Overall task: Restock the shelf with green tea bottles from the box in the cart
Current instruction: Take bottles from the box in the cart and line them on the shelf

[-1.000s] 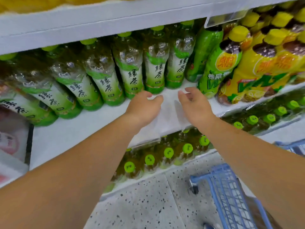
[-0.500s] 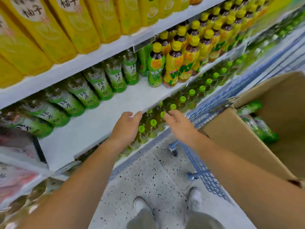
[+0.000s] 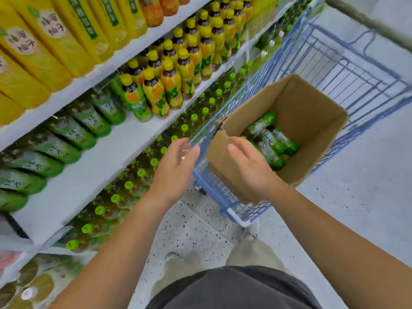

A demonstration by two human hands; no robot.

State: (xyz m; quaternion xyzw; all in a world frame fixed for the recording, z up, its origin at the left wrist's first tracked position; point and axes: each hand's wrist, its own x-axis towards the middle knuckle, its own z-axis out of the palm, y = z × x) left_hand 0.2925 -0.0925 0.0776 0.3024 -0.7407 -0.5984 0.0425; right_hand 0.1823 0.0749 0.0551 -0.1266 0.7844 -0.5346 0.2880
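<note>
Tea bottles (image 3: 270,152): about four in box (image 3: 312,117)

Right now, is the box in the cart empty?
Not empty: green tea bottles lie on their sides in the open box.

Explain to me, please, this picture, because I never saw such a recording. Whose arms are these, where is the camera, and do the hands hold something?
There is no machine here: these are a person's two bare arms, and the one camera sits on the person's head, looking forward and down. The left hand and the right hand are both open and hold nothing. The right hand is at the near wall of a brown cardboard box, which stands in a blue wire cart. In the box lie green-labelled plastic tea bottles. To the left, a white shelf carries a row of the same green tea bottles at its back, with bare room in front, beside yellow-capped bottles.
</note>
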